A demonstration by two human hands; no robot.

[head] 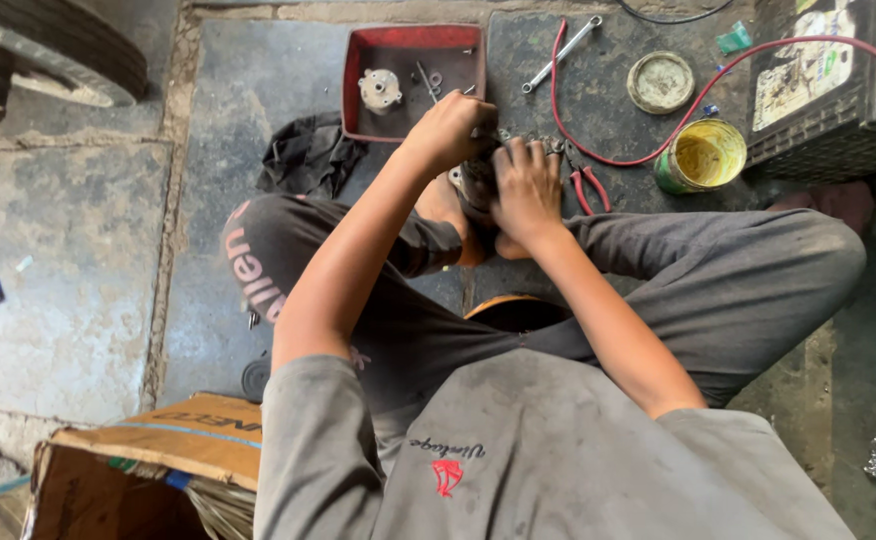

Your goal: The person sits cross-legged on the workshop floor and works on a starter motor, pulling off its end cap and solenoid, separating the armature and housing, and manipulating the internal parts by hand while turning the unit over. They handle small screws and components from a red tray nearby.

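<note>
Gripping a greasy metal part on the floor between the feet, left hand and right hand both clamp it. Looks heavy, rigid, slippery; best held around its body.

**One head view, steep downward look**

Single camera, worn on the person's head. It looks almost straight down over the chest and folded legs to the concrete floor. The grey shirt fills the lower middle of the frame, very near the lens. Both forearms run up from there to the frame's centre, where the left hand and right hand meet at close range. The upper edge reaches farther out: red tray at upper middle, tyre at upper left, battery at upper right. Cardboard box sits at lower left. No second view to compare.
</note>
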